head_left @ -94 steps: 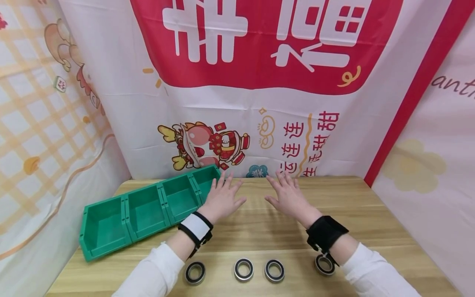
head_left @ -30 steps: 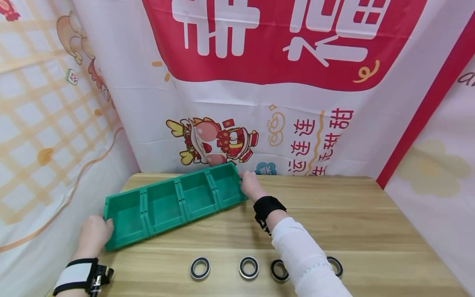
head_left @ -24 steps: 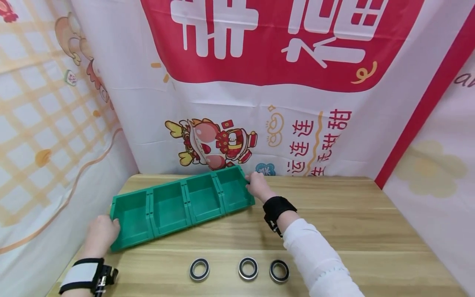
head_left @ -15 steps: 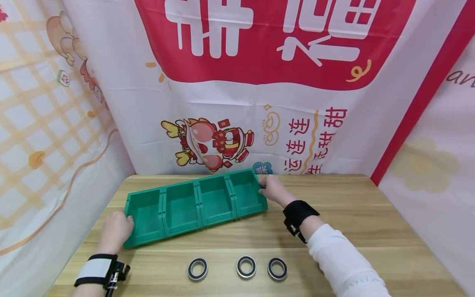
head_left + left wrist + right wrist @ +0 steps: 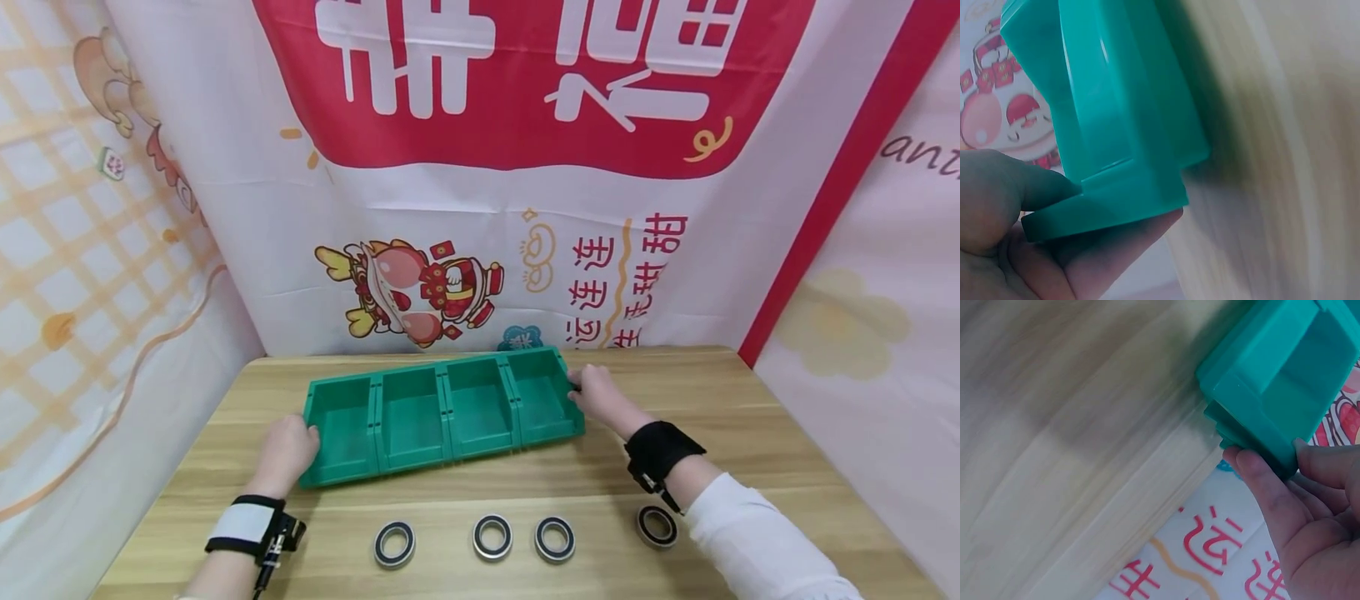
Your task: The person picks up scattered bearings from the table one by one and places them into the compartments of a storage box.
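Observation:
A green bin with several compartments in a row (image 5: 416, 464) lies across the back middle of the table, its right end slightly farther back. My left hand (image 5: 285, 454) grips its left end wall; in the left wrist view the thumb (image 5: 1041, 187) is inside the wall and fingers are beneath it. At the other end my right hand (image 5: 603, 400) pinches the right wall, thumb (image 5: 1319, 464) inside and fingers outside. Nothing lies in the compartments. Nearer the front are ball bearings: one at left (image 5: 394, 563), two in the middle (image 5: 492, 556) (image 5: 555, 558), one at right (image 5: 657, 546).
The wooden table (image 5: 465, 583) ends at the back against a white and red printed cloth (image 5: 420, 196). More printed cloth hangs at the left (image 5: 112, 275) and right (image 5: 862, 433). The right bearing sits close beside the right sleeve (image 5: 765, 542).
Both hands were raised apart from the bin, then took its two ends. Held between them, the bin has moved right across the table and turned a little straighter. The bearings stay in place.

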The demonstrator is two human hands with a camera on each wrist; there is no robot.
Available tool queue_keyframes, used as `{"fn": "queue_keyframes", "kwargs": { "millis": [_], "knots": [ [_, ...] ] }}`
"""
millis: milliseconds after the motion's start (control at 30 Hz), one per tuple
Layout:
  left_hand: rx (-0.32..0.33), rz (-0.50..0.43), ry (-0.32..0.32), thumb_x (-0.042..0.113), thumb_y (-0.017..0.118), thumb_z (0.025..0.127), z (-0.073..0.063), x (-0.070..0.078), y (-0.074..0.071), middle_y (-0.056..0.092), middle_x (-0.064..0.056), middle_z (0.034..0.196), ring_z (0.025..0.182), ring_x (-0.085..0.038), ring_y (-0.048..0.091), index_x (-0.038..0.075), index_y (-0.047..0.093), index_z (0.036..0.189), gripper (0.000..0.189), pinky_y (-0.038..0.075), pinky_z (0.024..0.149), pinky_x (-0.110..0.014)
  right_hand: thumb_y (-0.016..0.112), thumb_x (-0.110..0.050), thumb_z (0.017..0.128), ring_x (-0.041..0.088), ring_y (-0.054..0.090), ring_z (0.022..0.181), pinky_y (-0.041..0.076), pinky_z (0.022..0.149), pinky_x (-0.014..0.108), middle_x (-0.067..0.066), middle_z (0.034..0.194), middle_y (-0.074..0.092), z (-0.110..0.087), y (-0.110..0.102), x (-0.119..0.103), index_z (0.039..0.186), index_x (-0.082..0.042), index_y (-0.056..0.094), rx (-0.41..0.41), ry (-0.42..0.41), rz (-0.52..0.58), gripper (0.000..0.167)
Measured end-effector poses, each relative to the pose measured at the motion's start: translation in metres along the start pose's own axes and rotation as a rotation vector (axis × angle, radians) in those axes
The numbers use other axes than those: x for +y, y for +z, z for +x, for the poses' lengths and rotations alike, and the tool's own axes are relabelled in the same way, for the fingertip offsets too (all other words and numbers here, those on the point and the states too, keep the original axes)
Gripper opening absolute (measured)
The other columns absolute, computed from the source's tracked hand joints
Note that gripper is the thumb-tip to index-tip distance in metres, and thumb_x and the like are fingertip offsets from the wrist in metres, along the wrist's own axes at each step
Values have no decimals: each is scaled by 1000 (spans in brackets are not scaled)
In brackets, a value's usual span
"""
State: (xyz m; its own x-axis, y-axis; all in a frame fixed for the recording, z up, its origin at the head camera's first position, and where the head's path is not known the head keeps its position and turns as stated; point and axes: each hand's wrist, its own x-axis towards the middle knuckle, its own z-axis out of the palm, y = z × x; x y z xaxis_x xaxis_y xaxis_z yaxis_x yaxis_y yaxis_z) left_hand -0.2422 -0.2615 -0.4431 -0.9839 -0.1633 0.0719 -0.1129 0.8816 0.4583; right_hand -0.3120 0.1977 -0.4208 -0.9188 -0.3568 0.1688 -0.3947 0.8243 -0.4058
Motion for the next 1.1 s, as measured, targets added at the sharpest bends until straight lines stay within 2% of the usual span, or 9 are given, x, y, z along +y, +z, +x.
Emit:
{"fn": "queue_keyframes", "kwargs": {
  "millis": [167,300,367,467,533,600,733,900,1100],
  "knots": [
    [-13,-3,23,6,47,96,5,16,11,52,-14,63,54,-23,52,-8,56,72,29,43,46,-32,65,9,85,23,57,71,44,58,31,20,78,63,-17,-9,12,85,10,63,24,-8,-37,2],
    [-38,-17,4,7,47,96,7,29,18,51,-13,63,54,-22,53,-7,57,75,28,43,46,-31,64,10,85,21,52,66,45,58,32,12,69,56,-27,-15,23,80,7,56,15,4,-20,10],
    [-52,-20,-2,7,48,97,9,36,21,51,-12,63,54,-21,52,-6,57,74,28,42,46,-30,64,10,85,25,60,74,51,63,36,19,79,63,-32,-17,28,93,11,61,7,28,-1,8],
    [-63,-17,1,8,48,97,10,44,27,51,-11,63,55,-20,52,-5,57,73,28,42,46,-29,63,9,86,35,65,95,55,75,43,34,110,62,-39,-23,35,121,20,53,-39,98,48,38],
    [-57,-5,23,8,49,96,12,50,30,51,-11,62,55,-21,52,-4,57,71,29,41,47,-29,63,8,87,41,62,104,54,79,45,38,120,55,-43,-27,39,127,23,46,-66,125,78,46],
    [-56,-7,35,8,50,96,13,54,33,51,-11,63,55,-21,52,-4,57,72,28,41,47,-29,62,8,88,43,62,104,54,78,45,38,122,53,-49,-32,42,127,23,46,-93,146,97,45],
    [-52,-15,49,8,50,96,15,60,38,51,-11,65,57,-21,51,-6,58,76,26,41,48,-29,64,7,87,43,65,96,56,70,40,39,113,58,-57,-39,46,120,25,50,-119,151,90,41],
    [-62,-13,49,8,50,97,17,65,40,51,-11,67,58,-21,52,-8,60,81,25,41,49,-29,65,7,85,33,70,82,56,62,33,37,105,62,-61,-48,46,117,26,52,-168,169,83,40],
    [-66,-5,77,8,50,96,16,70,40,50,-11,67,58,-22,51,-6,59,76,26,40,50,-29,72,-1,82,23,65,66,54,57,32,16,77,67,-52,-64,44,96,15,65,-318,246,8,22]
  ]
}}
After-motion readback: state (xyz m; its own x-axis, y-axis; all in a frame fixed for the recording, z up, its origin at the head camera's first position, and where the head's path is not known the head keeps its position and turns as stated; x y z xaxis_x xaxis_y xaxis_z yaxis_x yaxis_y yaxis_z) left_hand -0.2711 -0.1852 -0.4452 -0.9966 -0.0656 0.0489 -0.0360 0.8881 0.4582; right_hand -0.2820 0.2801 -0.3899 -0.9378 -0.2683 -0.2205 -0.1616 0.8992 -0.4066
